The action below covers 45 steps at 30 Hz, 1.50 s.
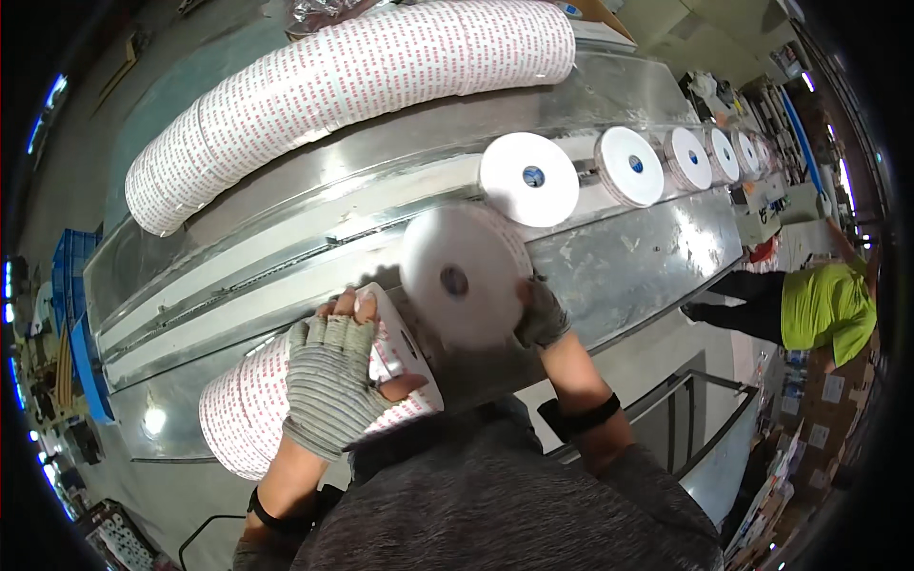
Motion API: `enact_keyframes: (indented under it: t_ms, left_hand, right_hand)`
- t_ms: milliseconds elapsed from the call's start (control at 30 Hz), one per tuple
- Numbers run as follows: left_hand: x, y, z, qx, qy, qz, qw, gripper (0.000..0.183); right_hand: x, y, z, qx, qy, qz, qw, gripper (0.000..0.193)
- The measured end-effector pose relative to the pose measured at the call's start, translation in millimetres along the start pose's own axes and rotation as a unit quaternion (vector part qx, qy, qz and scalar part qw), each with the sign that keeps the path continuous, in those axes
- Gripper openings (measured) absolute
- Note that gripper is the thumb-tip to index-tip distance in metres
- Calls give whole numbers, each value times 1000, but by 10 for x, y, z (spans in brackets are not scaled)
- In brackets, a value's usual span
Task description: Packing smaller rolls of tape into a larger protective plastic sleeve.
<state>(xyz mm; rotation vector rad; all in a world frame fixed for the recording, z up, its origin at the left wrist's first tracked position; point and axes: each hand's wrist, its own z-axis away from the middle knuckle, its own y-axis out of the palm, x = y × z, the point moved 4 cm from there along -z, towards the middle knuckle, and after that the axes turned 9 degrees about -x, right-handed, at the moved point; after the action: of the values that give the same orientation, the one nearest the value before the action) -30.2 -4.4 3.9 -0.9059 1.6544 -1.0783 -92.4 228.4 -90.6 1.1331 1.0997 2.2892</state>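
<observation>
My left hand (335,385), in a grey fingerless glove, is wrapped over the end of a row of white tape rolls (246,409) with red print, lying on their sides at the table's near edge. My right hand (543,316), gloved alike, grips the right rim of a single tape roll (433,243). That roll is tilted up, its flat white face and dark core showing, blurred by motion. Just beyond it another white roll (509,190) lies flat on the conveyor strip.
A long curved row of rolls (352,81) lies along the table's far side. Several more rolls (628,181) line the conveyor (219,290) to the right. A person in a yellow-green shirt (824,309) stands at right, near a metal frame (700,419). Blue crates (76,262) are at left.
</observation>
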Motion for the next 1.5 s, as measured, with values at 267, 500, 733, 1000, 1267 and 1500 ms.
enact_keyframes:
  t_ms: [267, 500, 733, 1000, 1267, 1500]
  left_hand:
    - [9, -157, 173, 50, 4, -23, 998, 101]
    - [256, -213, 273, 22, -11, 6, 1000, 97]
    - [885, -327, 664, 1, -52, 99, 994, 94]
    - [969, -497, 846, 25, -57, 1, 998, 99]
    - [936, -457, 870, 23, -46, 1, 999, 96]
    - [1008, -441, 935, 8, -90, 50, 995, 87]
  right_hand:
    - [-324, 39, -1156, -104, -338, 821, 449, 64]
    - [-908, 863, 429, -39, -255, 586, 768, 92]
    - [-775, 666, -391, -39, -154, 372, 914, 82]
    - [-1072, 856, -1227, -53, -408, 770, 488, 53]
    - [-1734, 1448, 148, -48, -267, 495, 826, 69]
    - [-1386, 1596, -82, 258, -420, 579, 650, 88]
